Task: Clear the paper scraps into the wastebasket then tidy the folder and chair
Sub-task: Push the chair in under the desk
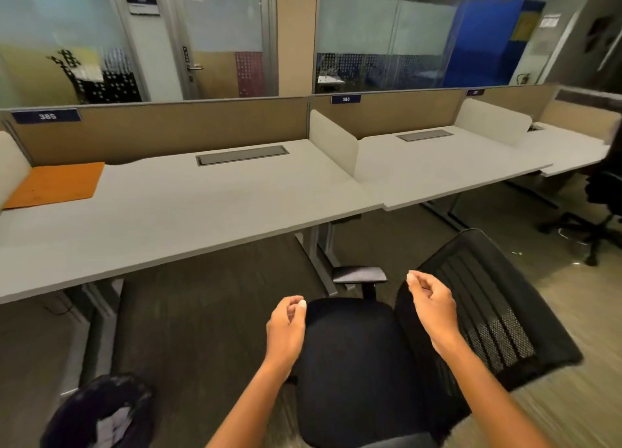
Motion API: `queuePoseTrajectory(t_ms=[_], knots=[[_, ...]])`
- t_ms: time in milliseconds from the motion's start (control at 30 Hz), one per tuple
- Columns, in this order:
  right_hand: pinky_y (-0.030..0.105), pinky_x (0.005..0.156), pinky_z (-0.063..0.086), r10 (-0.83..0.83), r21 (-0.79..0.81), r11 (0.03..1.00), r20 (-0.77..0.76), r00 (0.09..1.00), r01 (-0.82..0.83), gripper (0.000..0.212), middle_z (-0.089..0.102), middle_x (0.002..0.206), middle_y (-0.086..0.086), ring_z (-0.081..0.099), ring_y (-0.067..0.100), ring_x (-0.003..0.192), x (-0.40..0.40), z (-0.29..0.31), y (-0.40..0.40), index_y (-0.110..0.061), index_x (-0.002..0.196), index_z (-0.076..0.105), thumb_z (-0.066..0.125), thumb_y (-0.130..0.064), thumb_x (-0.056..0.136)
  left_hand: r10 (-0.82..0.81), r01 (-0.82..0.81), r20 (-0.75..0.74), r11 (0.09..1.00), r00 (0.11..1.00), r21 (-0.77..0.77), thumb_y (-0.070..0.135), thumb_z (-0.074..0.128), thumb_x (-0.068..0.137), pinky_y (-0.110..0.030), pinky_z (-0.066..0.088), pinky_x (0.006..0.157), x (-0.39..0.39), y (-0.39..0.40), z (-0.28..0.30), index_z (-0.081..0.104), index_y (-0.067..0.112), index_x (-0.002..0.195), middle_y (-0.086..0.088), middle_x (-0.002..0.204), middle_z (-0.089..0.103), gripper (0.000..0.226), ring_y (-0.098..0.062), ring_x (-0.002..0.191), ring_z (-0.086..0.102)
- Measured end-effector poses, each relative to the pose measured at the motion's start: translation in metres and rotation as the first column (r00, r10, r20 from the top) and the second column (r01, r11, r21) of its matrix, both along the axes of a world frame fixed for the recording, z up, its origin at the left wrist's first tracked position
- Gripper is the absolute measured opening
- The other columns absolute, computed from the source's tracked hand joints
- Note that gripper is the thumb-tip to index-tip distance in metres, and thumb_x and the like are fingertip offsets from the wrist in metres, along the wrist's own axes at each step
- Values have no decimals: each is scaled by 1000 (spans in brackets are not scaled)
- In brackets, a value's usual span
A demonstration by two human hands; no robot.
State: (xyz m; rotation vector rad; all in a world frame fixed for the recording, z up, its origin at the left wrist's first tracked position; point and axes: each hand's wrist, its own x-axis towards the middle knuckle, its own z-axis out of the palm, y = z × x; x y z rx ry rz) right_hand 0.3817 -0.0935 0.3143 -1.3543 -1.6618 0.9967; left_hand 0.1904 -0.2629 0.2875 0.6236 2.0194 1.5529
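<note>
A black office chair (353,363) with a mesh back (484,306) stands in front of me, turned sideways to the desk. My left hand (286,326) hovers over the seat's left edge, fingers loosely curled, holding nothing. My right hand (430,303) hangs above the gap between seat and backrest, fingers also curled and empty. An orange folder (54,185) lies flat at the far left corner of the white desk (188,212). A dark wastebasket (101,414) with pale paper inside sits on the floor at the lower left.
Desk legs (319,259) stand just beyond the chair's armrest (358,274). A second desk (437,168) adjoins on the right, behind a low divider (333,144). Another black chair (599,212) stands at the far right. Partition panels back both desks.
</note>
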Motion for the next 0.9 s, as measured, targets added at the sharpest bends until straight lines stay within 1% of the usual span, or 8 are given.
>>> queuePoseTrajectory(t_ms=[100, 233, 400, 533, 633, 733, 800, 900], knots=[[31, 88, 49, -31, 15, 999, 31, 999, 30, 27, 70, 100, -3, 63, 12, 94, 31, 4, -13, -19, 112, 68, 57, -34, 92, -42, 42, 14, 999, 999, 9, 25, 53, 96, -19, 47, 70, 31, -12, -1, 65, 21, 104, 9, 86, 66, 15, -3, 81, 60], [31, 86, 49, -55, 43, 998, 50, 997, 53, 26, 69, 98, -4, 63, 13, 94, 73, 7, -27, -20, 111, 68, 57, -34, 93, -88, 88, 41, 996, 995, 9, 26, 54, 95, -27, 52, 77, 64, -23, -6, 65, 20, 106, 7, 91, 68, 16, -7, 87, 63], [32, 84, 50, -81, 50, 996, 66, 995, 78, 25, 68, 97, -7, 62, 11, 94, 117, 19, -19, -24, 110, 67, 57, -39, 92, -127, 126, 42, 992, 991, 22, 26, 53, 96, -20, 46, 71, 105, -16, -2, 64, 22, 105, 9, 89, 67, 15, -4, 87, 61], [30, 82, 49, -89, 76, 994, 66, 994, 84, 23, 67, 95, -7, 61, 11, 91, 145, 27, 3, -23, 108, 68, 57, -35, 92, -169, 169, 43, 986, 985, 18, 26, 53, 96, -23, 48, 77, 143, 4, -1, 64, 22, 105, 12, 90, 65, 15, -2, 88, 60], [34, 84, 52, -91, 73, 994, 93, 991, 85, 22, 67, 95, -7, 62, 11, 91, 168, 22, 32, -23, 107, 67, 57, -35, 92, -205, 205, 62, 979, 977, 11, 27, 53, 96, -18, 46, 72, 172, 29, -2, 63, 25, 106, 11, 93, 65, 14, -2, 89, 61], [36, 83, 54, -81, 54, 996, 100, 992, 76, 23, 68, 93, -6, 63, 13, 91, 193, 11, 74, -22, 108, 68, 58, -35, 92, -242, 242, 64, 970, 968, 7, 27, 54, 95, -15, 45, 70, 202, 66, -7, 62, 26, 108, 10, 94, 66, 15, -2, 90, 61], [33, 79, 52, -73, 46, 997, 109, 991, 68, 23, 69, 92, -6, 63, 12, 89, 207, 5, 103, -22, 107, 68, 58, -35, 91, -264, 265, 54, 964, 963, -12, 28, 54, 95, -19, 49, 75, 223, 95, -14, 62, 26, 107, 10, 95, 66, 15, -4, 92, 62], [28, 75, 49, -42, 41, 998, 122, 992, 37, 21, 68, 92, -6, 62, 9, 86, 231, -6, 154, -21, 106, 68, 59, -33, 91, -316, 315, 9, 945, 949, -88, 32, 56, 93, -32, 51, 94, 270, 148, -32, 61, 27, 112, 7, 109, 63, 21, -8, 106, 58]])
